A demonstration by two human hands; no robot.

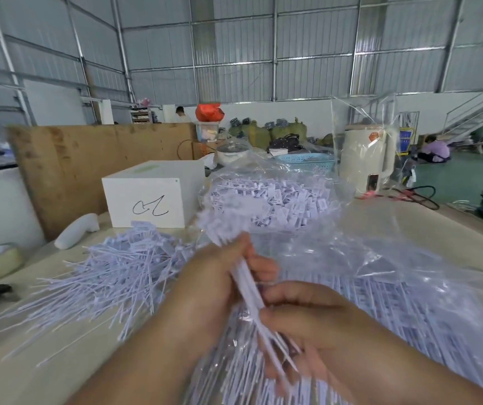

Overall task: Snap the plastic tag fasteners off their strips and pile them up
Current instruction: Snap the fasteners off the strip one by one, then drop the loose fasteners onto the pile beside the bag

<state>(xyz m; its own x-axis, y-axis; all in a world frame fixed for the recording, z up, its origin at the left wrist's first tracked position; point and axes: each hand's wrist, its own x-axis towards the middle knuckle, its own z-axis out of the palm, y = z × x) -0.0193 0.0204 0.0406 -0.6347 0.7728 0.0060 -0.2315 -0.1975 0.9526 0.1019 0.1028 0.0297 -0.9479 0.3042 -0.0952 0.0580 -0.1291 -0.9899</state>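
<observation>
White box (pixel 148 197) with black scribble, blue basket (pixel 307 161), cream kettle (pixel 366 162)

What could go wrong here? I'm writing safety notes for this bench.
The left hand and right hand grip a bunch of strips with thin pointed ends, which might poke fingers. The loose pile spreads toward the table edge, so fasteners may slide off. The clear bag could mix with it.

I log the bench (pixel 409 226) layout: loose pile of fasteners (pixel 111 273) at left; box (pixel 149 194) behind that pile; open bag of strips (pixel 266 197) right of the box, at centre; kettle (pixel 366 159) behind and right of the bag; basket (pixel 307 161) between box and kettle, farther back; bundle of strips (pixel 252 293) near me, before the bag, right of the pile.
</observation>
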